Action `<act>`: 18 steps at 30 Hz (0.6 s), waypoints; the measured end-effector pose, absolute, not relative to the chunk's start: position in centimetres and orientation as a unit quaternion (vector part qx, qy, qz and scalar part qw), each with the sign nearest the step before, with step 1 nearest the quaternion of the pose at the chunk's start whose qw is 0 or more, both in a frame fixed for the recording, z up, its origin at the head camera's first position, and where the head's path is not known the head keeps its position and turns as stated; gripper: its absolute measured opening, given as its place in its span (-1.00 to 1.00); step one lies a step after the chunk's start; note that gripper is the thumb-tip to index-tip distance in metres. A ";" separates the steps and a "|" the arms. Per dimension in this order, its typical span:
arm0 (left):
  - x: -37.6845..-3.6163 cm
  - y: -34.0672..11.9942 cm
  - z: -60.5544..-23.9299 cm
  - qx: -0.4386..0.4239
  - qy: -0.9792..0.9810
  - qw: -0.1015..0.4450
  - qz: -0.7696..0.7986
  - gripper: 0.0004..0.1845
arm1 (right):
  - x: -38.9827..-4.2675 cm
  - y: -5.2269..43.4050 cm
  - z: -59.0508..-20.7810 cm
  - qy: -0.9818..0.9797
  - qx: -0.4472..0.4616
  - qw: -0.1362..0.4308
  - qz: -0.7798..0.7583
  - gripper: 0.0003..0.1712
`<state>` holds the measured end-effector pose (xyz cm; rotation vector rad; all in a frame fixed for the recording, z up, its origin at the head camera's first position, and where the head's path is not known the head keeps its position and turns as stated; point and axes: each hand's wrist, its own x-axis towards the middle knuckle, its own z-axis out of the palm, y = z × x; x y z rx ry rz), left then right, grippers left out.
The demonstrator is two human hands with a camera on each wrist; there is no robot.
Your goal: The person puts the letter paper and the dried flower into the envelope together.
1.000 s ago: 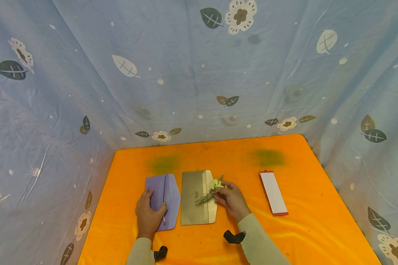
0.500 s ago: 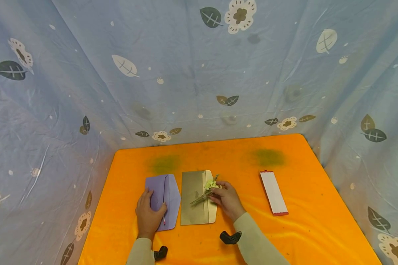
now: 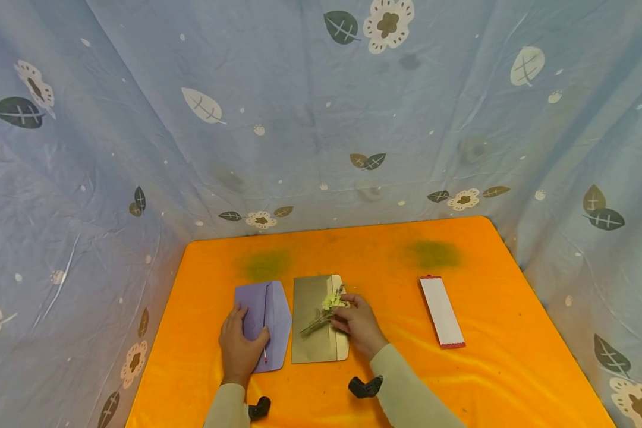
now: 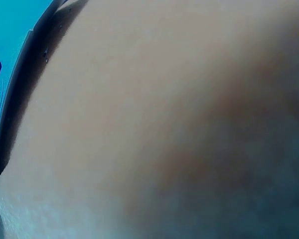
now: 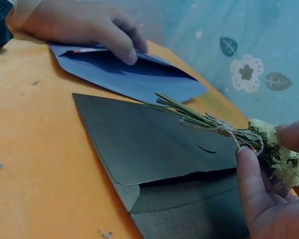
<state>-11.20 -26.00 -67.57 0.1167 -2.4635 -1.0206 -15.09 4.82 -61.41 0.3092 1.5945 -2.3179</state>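
My right hand (image 3: 358, 324) pinches a small bunch of pale yellow dried flowers (image 3: 331, 301) between thumb and fingers, near the blossoms. Twine ties its green stems (image 5: 189, 112), which point left over the gold envelope (image 3: 309, 297). That envelope lies with its flap out to the right; the right wrist view shows its mouth slightly parted. On the left, my left hand (image 3: 241, 348) rests across a purple envelope (image 3: 280, 321), thumb at the gaping mouth. A white strip with a reddish end (image 3: 265, 355) shows in that mouth. Blurred skin fills most of the left wrist view.
A long white piece with red ends (image 3: 443, 312) lies on the right of the orange tablecloth (image 3: 385, 255). Tiny flower crumbs (image 5: 105, 233) are scattered by the gold envelope. A blue patterned curtain (image 3: 278, 131) stands behind and at both sides.
My right hand has moved left with the dried flower bunch, carrying its stems farther over the gold envelope. The left hand and both envelopes have stayed put.
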 end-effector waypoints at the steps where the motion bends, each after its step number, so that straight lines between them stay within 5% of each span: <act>1: -11.2 -26.0 -67.6 0.042 -0.897 0.236 -0.371 -0.21 | -15.1 4.7 -61.4 0.556 0.106 0.156 -0.809 -0.53; 18: -11.2 -26.0 -67.6 0.037 -0.895 0.245 -0.370 -0.20 | -14.9 3.2 -61.6 0.532 0.084 0.168 -0.825 -0.52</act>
